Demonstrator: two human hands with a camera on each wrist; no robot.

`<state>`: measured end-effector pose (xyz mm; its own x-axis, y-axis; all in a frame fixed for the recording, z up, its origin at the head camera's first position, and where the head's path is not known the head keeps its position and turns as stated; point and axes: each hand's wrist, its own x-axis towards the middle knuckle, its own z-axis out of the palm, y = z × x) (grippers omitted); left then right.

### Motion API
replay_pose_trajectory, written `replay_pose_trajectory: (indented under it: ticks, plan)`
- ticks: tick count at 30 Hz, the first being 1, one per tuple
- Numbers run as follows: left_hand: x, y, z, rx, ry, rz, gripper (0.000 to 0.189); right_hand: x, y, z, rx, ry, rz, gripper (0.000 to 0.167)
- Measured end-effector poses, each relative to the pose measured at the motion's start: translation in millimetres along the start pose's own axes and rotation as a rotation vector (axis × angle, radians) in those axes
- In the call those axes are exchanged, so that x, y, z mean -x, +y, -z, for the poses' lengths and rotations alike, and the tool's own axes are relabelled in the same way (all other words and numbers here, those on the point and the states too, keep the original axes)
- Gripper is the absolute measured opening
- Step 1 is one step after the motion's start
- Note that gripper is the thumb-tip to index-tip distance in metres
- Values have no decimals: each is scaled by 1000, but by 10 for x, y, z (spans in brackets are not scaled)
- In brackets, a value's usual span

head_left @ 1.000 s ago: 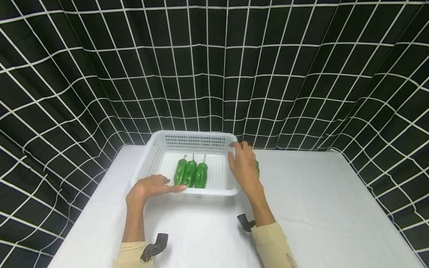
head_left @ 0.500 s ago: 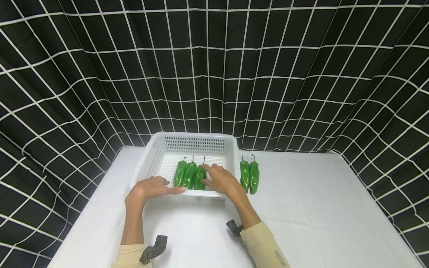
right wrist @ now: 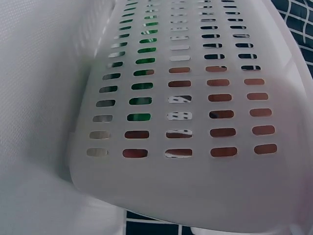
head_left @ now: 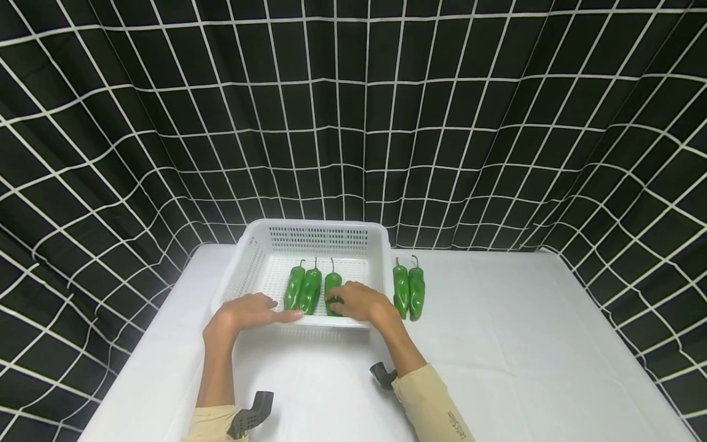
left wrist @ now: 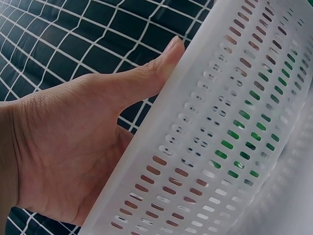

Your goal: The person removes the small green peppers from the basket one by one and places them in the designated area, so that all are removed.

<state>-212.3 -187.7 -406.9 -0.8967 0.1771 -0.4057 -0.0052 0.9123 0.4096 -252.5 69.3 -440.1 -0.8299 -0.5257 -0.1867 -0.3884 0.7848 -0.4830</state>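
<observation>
Holding the third pepper (head_left: 333, 282) in the grip of the right hand (head_left: 361, 301), with fingers and thumb bent across its lower half. Reaching in over the near rim of the white basket (head_left: 320, 223), towards its right side. Keeping a wide, relaxed grip with the left hand (head_left: 248, 312) at the near left corner, with the thumb straight along the rim and the fingers on the inner side.

Inside the basket, left of the third pepper and a little apart from it, lying side by side and close together: the left pepper (head_left: 294, 290) and the middle pepper (head_left: 310, 291). All three green, with stems pointing to the far wall. On the table (head_left: 525, 331), just beside the basket's right wall, lying next to each other with stems also pointing away: the inner pepper (head_left: 401, 290) and the outer pepper (head_left: 417, 293). Cannot tell about contact between the inner pepper and the wall.

Showing through the slots of the basket's wall in both wrist views: patches of green and of the hands.

Over the forearms, a beige left sleeve (head_left: 212, 423) and a beige right sleeve (head_left: 433, 402), the latter with small lettering. At the cuffs, a dark left bracket (head_left: 252, 415) and a dark right bracket (head_left: 383, 375). Around the table, a black curtain (head_left: 342, 104) with a white grid.
</observation>
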Motion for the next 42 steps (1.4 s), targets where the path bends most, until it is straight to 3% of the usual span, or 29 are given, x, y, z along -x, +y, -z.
replay_pose_trajectory:
  ticks: [11, 19, 28, 35, 42]
  plan:
    - [11, -19, -34, 18, 17, 16, 108, 11, -27, -16, -10, 134, -31, 7]
    - [25, -4, -28, 12, 27, 23, 109, 0, -26, -4, -31, 240, -69, 5]
    - [31, -38, -9, -3, 15, 27, 109, -36, 1, 71, -153, 297, 39, 13]
    - [16, -29, -12, -5, 14, 18, 109, -42, 55, 137, -338, 364, 107, 16]
    - [-5, -10, 7, -2, 12, 10, 108, 21, 104, 267, -459, 474, 219, 42]
